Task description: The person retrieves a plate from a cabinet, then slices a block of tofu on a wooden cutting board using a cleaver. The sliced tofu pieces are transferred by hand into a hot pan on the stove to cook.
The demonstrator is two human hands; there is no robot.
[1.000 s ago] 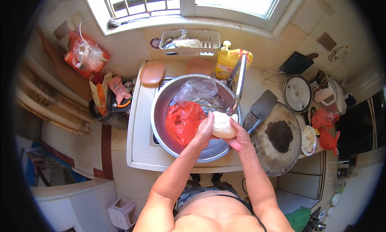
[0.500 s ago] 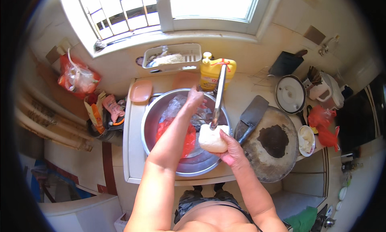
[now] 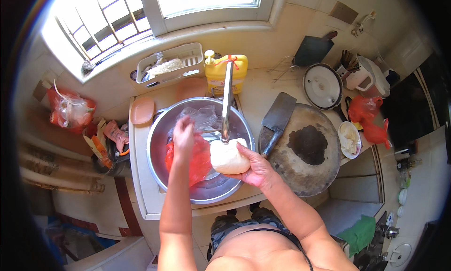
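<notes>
My right hand (image 3: 256,167) grips a rounded, smooth white block of food (image 3: 229,157) from its right side, thumb on top. The block is held over a large metal basin (image 3: 225,190), right below the tip of a metal faucet (image 3: 228,92). Whether water runs cannot be made out. My left hand (image 3: 184,134) is raised over the basin's left part, a little blurred, its fingers loosely apart with nothing seen in them. Beneath the hands, a red plastic bag (image 3: 201,160) and a clear plastic bag (image 3: 202,115) lie inside the basin.
Right of the basin, a cleaver (image 3: 279,113) rests on a round chopping board (image 3: 324,177) with a dark wet patch. Beyond are a plate of pale pieces (image 3: 350,138), a pot lid (image 3: 322,86) and a red bag (image 3: 366,110). Behind stands a yellow jug (image 3: 239,76); a pink dish (image 3: 142,110) lies left.
My left hand has moved away from beside the faucet, leftward and nearer, over the red bag. My right hand still holds the white block under the faucet. The whole view has shifted.
</notes>
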